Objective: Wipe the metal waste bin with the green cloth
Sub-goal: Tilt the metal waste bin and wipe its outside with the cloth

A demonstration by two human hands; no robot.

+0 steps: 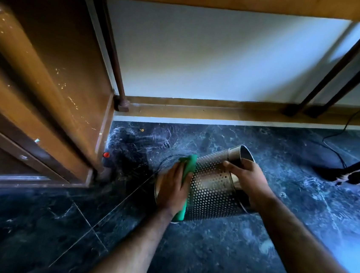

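A perforated metal waste bin point(211, 184) lies tipped on its side on the dark floor, its base end pointing right and away. My left hand point(172, 187) presses a green cloth point(187, 170) flat against the bin's left end, near its rim. My right hand point(246, 180) grips the solid metal band at the bin's right end and holds it steady. The cloth shows along the edge of my left hand, from above the fingers down to the wrist.
A wooden cabinet point(52, 91) stands at the left, with a small red cap point(106, 154) at its foot. Dark furniture legs point(334, 70) and a black cable point(338, 139) are at the right. A wooden skirting board point(210, 111) runs along the white wall behind.
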